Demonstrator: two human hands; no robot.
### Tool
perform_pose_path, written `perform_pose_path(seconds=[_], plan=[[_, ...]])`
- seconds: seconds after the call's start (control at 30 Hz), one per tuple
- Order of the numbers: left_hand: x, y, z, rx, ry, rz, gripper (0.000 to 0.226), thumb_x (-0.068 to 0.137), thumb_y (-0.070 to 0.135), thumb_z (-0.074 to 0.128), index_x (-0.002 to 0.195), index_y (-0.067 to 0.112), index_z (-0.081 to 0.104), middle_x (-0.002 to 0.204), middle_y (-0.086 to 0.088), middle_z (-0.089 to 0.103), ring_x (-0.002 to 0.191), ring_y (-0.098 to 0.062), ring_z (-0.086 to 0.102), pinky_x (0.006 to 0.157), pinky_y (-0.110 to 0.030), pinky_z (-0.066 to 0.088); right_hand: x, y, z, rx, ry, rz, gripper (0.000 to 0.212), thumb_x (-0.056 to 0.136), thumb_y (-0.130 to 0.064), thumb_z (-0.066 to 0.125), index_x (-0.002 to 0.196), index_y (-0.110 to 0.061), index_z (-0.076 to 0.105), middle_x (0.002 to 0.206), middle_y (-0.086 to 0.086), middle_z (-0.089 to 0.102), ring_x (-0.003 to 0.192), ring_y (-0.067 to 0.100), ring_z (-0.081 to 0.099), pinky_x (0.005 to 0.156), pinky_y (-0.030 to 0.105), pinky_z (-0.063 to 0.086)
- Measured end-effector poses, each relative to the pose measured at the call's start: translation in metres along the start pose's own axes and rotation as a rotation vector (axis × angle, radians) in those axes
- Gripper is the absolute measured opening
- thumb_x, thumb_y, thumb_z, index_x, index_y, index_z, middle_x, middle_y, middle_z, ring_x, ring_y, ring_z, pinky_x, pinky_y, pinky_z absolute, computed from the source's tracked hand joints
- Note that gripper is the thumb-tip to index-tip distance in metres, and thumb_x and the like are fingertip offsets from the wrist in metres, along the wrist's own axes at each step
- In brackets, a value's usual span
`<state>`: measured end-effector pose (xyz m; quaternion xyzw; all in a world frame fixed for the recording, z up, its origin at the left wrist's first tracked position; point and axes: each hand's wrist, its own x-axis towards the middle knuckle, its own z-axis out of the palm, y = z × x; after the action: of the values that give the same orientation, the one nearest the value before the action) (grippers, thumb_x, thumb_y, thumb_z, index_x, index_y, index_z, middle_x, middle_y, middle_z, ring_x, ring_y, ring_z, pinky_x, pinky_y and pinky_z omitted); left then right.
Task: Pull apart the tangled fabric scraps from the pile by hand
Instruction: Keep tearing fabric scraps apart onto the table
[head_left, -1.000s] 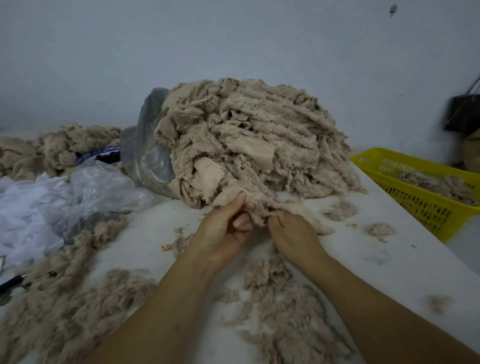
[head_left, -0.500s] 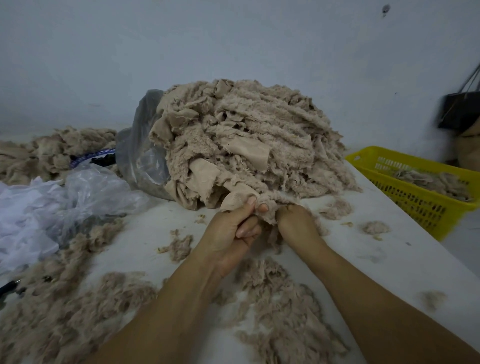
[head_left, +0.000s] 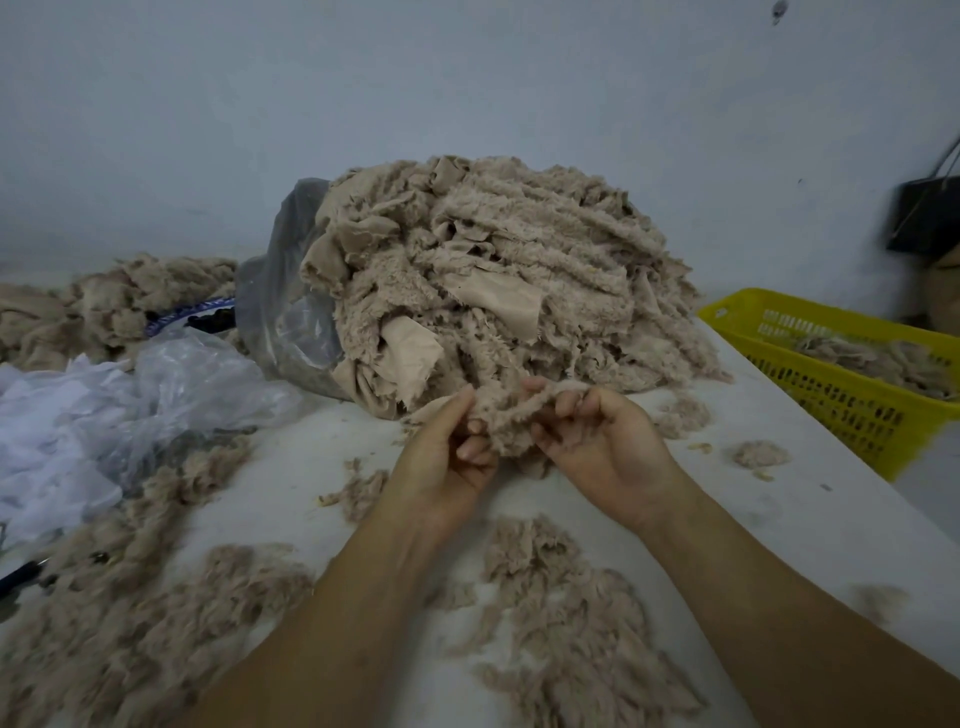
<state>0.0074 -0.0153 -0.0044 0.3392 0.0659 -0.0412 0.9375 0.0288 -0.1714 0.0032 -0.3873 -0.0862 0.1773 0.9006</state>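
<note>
Since half a second ago: right hand (head_left: 608, 457) has rolled palm-up and shifted right, off the left hand (head_left: 441, 462). The scrap (head_left: 511, 421) is now spread between them instead of bunched.

Surface/room: white bench (head_left: 779, 519) against a plain pale grey-blue wall (head_left: 467, 78). Yellow mesh basket (head_left: 841, 405) sits off the bench's right edge with a few scraps (head_left: 883, 358) in it. A dark bag (head_left: 930, 218) hangs at far right, blurred.

Fingers: both hands are closed on the scrap. The left thumb (head_left: 460, 410) is on top, with the other fingers curled under. The right fingers (head_left: 571, 405) are hooked over the scrap's top edge, palm facing the camera. The hands are close but not touching.

Task thing: the scrap sits at the front foot of the pile (head_left: 519, 270). Its far edge still runs into the pile. Can't tell whether it's free.

Materials:
- The pile is a domed beige heap of fuzzy fleece-like strips, with some smooth flat backing patches showing.
- It spills out of a grey translucent plastic bag (head_left: 280, 291) on its left side.
- Crumpled clear/white plastic (head_left: 78, 415) lies at far left.
- Shredded beige fluff (head_left: 566, 623) lies flat on the bench under the forearms, with a thicker drift (head_left: 130, 639) at near left.
- A second, lower heap (head_left: 119, 301) sits at back left by the wall.
</note>
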Motion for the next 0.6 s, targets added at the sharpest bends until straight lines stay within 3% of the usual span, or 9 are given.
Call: perform_pose_path(seconds=[0.1,0.23,0.37,0.43,0.5,0.6], plan=[[0.000,0.001,0.002,0.105,0.021,-0.017,0.030,0.093,0.016,0.059,0.065,0.015,0.049,0.049,0.004,0.043,0.032,-0.004,0.028,0.035,-0.016,0.024,-0.004,0.000,0.004,0.030,-0.045,0.049,0.027,0.071,-0.010,0.039,0.047,-0.011,0.052,0.067,0.008,0.061,0.073,0.023,0.063,0.068,0.029,0.051],[0.004,0.000,0.000,0.132,0.132,0.083,0.044,0.101,0.010,0.045,0.058,0.014,0.040,0.038,0.005,0.030,0.031,-0.006,0.023,0.032,-0.017,0.023,-0.004,-0.003,0.012,-0.253,-0.097,0.274,0.023,0.070,-0.012,0.036,0.047,-0.015,0.038,0.054,0.004,0.036,0.048,0.016,0.039,0.042,0.023,0.025],[0.005,0.013,-0.008,0.052,0.223,0.147,0.033,0.101,0.004,0.041,0.071,0.010,0.052,0.049,0.000,0.052,0.036,-0.008,0.048,0.037,-0.019,0.043,-0.007,-0.016,0.004,-0.447,-0.169,0.462,0.022,0.069,-0.014,0.040,0.048,-0.016,0.045,0.052,0.001,0.037,0.038,0.007,0.023,0.030,0.015,0.018],[0.011,0.029,-0.016,-0.095,0.272,0.213,0.032,0.103,0.004,0.036,0.074,0.013,0.048,0.045,0.004,0.046,0.032,-0.004,0.042,0.035,-0.015,0.038,-0.010,-0.018,-0.006,-0.555,-0.122,0.477,0.022,0.074,-0.014,0.042,0.053,-0.014,0.050,0.057,0.002,0.040,0.036,0.005,0.018,0.029,0.015,0.017],[0.009,0.024,-0.011,-0.087,0.218,0.166,0.031,0.104,0.012,0.044,0.075,0.014,0.054,0.043,0.006,0.040,0.031,-0.003,0.033,0.033,-0.014,0.032,-0.006,-0.013,-0.012,-0.566,-0.038,0.365,0.029,0.085,-0.018,0.042,0.061,-0.012,0.056,0.064,0.004,0.044,0.038,0.007,0.025,0.033,0.017,0.019],[0.002,0.000,0.000,0.155,0.085,0.063,0.029,0.097,0.038,0.056,0.089,0.013,0.068,0.045,0.004,0.040,0.038,-0.008,0.037,0.042,-0.020,0.040,-0.003,0.005,-0.008,-0.711,-0.028,0.207,0.045,0.097,-0.047,0.046,0.077,-0.015,0.070,0.072,0.004,0.063,0.048,0.011,0.053,0.040,0.020,0.036]])
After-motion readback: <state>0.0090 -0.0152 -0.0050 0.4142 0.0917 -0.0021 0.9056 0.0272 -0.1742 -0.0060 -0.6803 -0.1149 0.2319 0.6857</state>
